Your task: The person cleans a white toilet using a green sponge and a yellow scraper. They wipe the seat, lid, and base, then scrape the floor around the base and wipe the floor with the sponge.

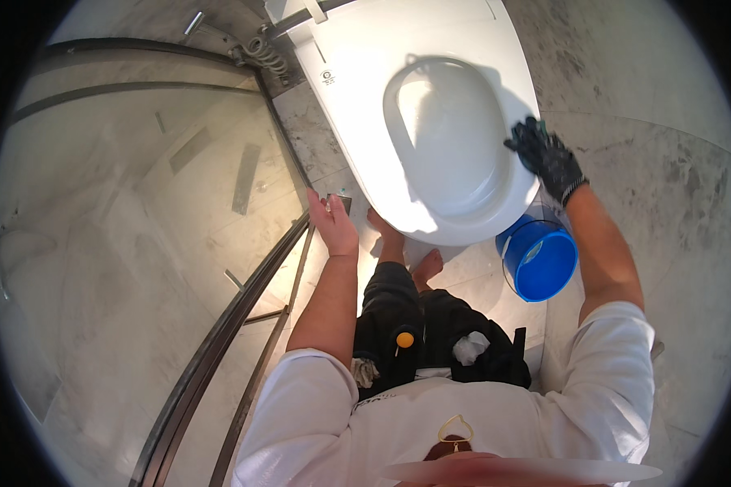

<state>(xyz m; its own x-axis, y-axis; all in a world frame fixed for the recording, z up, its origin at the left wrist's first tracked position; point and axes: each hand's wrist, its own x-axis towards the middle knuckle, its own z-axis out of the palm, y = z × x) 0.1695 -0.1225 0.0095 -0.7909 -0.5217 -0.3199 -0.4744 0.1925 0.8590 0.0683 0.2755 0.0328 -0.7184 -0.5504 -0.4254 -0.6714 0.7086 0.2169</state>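
A white toilet (pixel 353 130) with an oval bowl stands in front of me. On the right part of its rim lies my right hand (pixel 548 161), in a dark knitted work glove, its fingers spread and nothing visible in them. My left hand (pixel 333 226) is bare, raised beside the dark-framed glass door (pixel 219 325). Its fingers are stretched out near the door's edge, next to a small square metal fitting (pixel 345 203); whether they touch it I cannot tell. Below my right hand, a blue bucket (pixel 544 264) stands on the floor, something pale inside it.
A coiled hose (pixel 264 57) and a metal sprayer (pixel 195 23) hang on the far left wall. The glass door runs along my left side. My bare feet (pixel 427 266) are on the marble-look tiles (pixel 463 276), close to the toilet's front.
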